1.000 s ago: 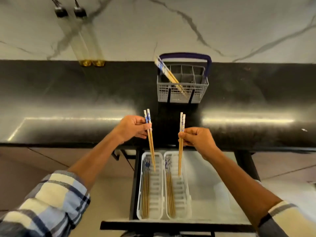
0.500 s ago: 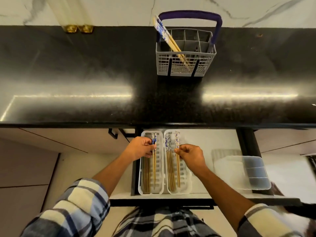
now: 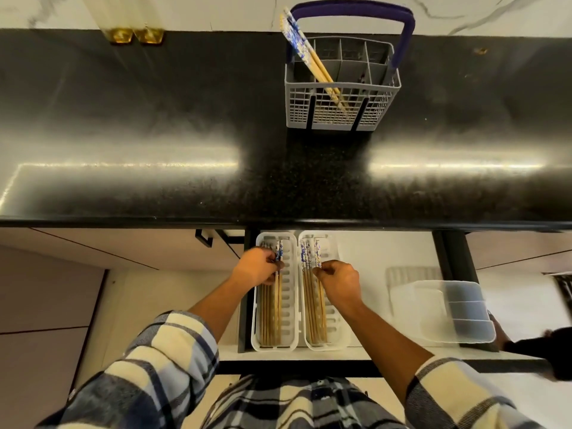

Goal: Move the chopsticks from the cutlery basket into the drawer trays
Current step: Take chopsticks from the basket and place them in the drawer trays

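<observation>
A grey cutlery basket [image 3: 342, 109] with a purple handle stands on the black counter; a pair of wooden chopsticks with blue-white tops [image 3: 306, 52] leans in its left compartment. Below, the open drawer holds two white slotted trays side by side. My left hand [image 3: 258, 267] pinches a pair of chopsticks [image 3: 277, 292] lying in the left tray [image 3: 289, 308], beside several others. My right hand [image 3: 339, 281] pinches a pair of chopsticks [image 3: 320, 308] lying in the right tray [image 3: 337, 323], also beside several others.
The black counter [image 3: 185, 168] overhangs the back of the drawer. A clear plastic divided container [image 3: 448, 311] sits in the drawer to the right of the trays. Two glass bottles [image 3: 133, 32] stand at the back left against the marble wall.
Both hands came down from in front of the counter into the drawer, lowering their chopstick pairs until they lie flat in the trays. The view tilted downward.
</observation>
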A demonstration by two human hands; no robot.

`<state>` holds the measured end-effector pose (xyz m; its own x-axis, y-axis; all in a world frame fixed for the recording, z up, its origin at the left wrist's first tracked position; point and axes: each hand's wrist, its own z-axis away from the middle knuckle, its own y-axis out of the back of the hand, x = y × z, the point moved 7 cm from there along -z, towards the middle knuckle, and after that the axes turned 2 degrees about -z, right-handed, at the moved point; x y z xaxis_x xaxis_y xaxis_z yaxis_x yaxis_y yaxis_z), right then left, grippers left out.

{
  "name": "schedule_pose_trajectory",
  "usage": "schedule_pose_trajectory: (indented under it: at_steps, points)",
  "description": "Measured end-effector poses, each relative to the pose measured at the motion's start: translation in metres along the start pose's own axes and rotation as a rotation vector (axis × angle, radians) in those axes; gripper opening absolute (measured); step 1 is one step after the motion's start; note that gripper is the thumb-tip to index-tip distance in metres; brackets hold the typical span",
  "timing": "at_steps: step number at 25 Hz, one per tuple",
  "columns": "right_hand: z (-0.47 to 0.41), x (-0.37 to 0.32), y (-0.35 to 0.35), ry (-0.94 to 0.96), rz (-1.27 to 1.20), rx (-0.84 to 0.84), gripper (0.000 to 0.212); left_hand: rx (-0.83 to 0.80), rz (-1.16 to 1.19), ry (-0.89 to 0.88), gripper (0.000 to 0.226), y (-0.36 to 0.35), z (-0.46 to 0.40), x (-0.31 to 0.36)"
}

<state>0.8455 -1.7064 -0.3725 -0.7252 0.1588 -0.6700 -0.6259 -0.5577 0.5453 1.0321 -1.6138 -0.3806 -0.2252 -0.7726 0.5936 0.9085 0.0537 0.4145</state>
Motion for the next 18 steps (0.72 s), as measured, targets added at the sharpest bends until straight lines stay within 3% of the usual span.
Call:
schedule_pose_trajectory:
  at_steps: [6,9,18]
  points:
    - [-0.01,0.002,-0.009,-0.09,0.077,0.05,0.018,0.059,-0.137,0.191,0.026,-0.009,-0.021,-0.008]
    - [-0.013,0.002,-0.016,-0.129,0.161,0.052,0.015,0.094,-0.294,0.22,0.033,-0.011,-0.03,-0.006]
    - [-0.025,-0.002,-0.023,-0.245,0.253,0.051,0.02,0.173,-0.43,0.3,0.033,-0.023,-0.035,-0.003]
